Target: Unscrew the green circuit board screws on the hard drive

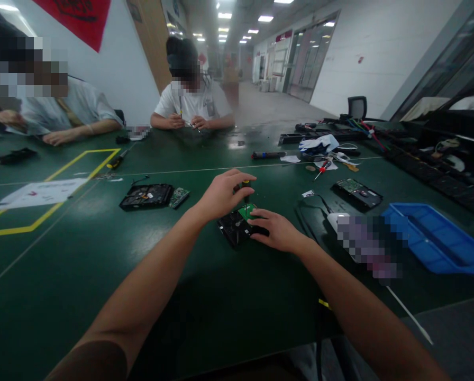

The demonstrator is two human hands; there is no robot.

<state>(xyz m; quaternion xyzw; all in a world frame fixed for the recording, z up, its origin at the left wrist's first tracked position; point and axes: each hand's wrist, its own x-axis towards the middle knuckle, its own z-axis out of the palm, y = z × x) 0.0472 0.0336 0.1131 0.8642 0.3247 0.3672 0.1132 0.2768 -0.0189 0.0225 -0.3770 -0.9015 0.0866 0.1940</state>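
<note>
A black hard drive (234, 226) with a green circuit board (246, 211) lies on the table in front of me. My left hand (225, 193) is above its far edge, closed round a small screwdriver (246, 193) with a yellow and black handle. The screwdriver stands upright, its tip down at the board; whether it sits in a screw is too small to tell. My right hand (274, 230) grips the drive's right side, fingers on the board's edge and thumb nearer me.
Left are another opened drive (146, 196) and a loose circuit board (179, 198). On the right lie a third drive (358, 193), a blue tray (439, 238), a cabled device (346, 238) and a red screwdriver (322, 169). Two people sit across the green table (173, 307).
</note>
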